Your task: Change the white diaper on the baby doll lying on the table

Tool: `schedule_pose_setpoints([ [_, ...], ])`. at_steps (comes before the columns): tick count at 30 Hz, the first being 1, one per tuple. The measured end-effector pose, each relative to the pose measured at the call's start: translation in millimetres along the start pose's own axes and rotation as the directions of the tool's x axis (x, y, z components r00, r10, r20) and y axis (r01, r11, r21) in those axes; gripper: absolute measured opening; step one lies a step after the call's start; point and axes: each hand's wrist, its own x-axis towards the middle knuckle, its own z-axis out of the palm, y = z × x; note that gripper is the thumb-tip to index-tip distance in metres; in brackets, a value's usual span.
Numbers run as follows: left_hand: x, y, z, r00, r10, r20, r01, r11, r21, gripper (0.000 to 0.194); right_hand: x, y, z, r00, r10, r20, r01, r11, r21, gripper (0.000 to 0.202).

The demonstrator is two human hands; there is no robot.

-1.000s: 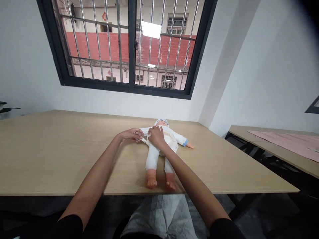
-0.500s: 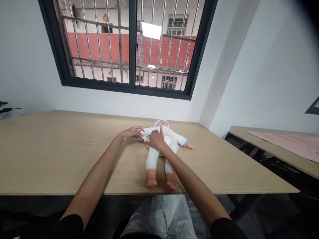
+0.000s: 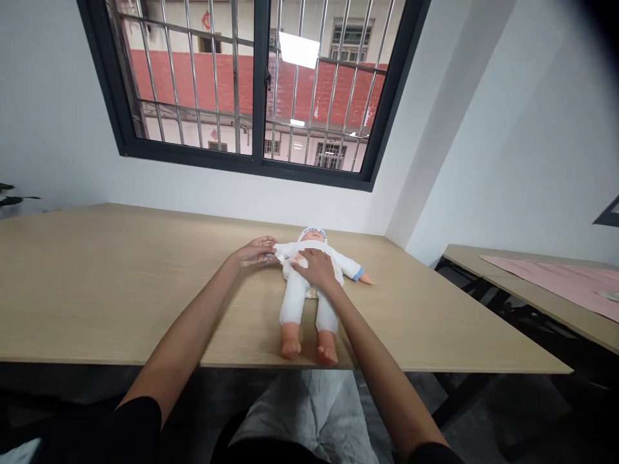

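Note:
A baby doll [image 3: 293, 303] in white clothes and a printed white cap lies on its back on the wooden table [image 3: 145, 290], feet toward me. My left hand [image 3: 256, 251] is at the end of the doll's arm on the left, fingers curled around it; the doll's hand there is hidden. My right hand [image 3: 316, 267] rests on the doll's belly with the fingers apart, over loose white cloth [image 3: 338, 277] around its waist. The doll's other arm, with a blue cuff [image 3: 358, 274], is stretched out to the right.
Behind the table is a white wall with a dark-framed, barred window [image 3: 258, 164]. To the right stands a second table [image 3: 464, 258] with a pink cloth [image 3: 556, 277] on it. Plant leaves [image 3: 14, 200] show at the far left. The near table edge runs just past the doll's feet.
My right hand has shifted right, from beside the doll's arm onto its belly, and its fingers have spread out. My left hand stays at the doll's arm. The view has tilted slightly.

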Motion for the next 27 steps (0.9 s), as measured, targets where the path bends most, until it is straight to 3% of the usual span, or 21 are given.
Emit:
schedule_pose_setpoints([
  [6,11.5,-3.6,37.8,0.997,0.018,-0.073,-0.014,0.998,0.054,0.037,-1.0,-8.6,4.8,1.0,-0.017,0.004,0.017,1.0,-0.024,0.054],
  [11,16.2,-10.2,72.6,0.967,0.176,-0.182,-0.141,0.972,0.186,0.033,-3.6,-6.0,4.8,0.998,0.001,-0.059,0.0,1.0,0.015,0.069],
  [17,19.1,-13.1,77.5,0.917,0.284,-0.28,-0.227,0.949,0.218,0.029,-5.2,-6.1,3.6,0.996,0.026,-0.084,-0.023,0.999,0.033,0.067],
  [22,21.3,-20.4,83.0,0.919,0.309,-0.246,-0.237,0.929,0.285,0.031,-6.3,-7.3,4.5,0.996,0.028,-0.084,-0.02,0.995,0.093,0.066],
  [27,20.0,-31.4,90.2,0.871,0.443,-0.213,-0.305,0.827,0.473,0.023,-8.1,-5.9,7.4,0.992,0.054,-0.114,-0.036,0.988,0.152,0.07],
])
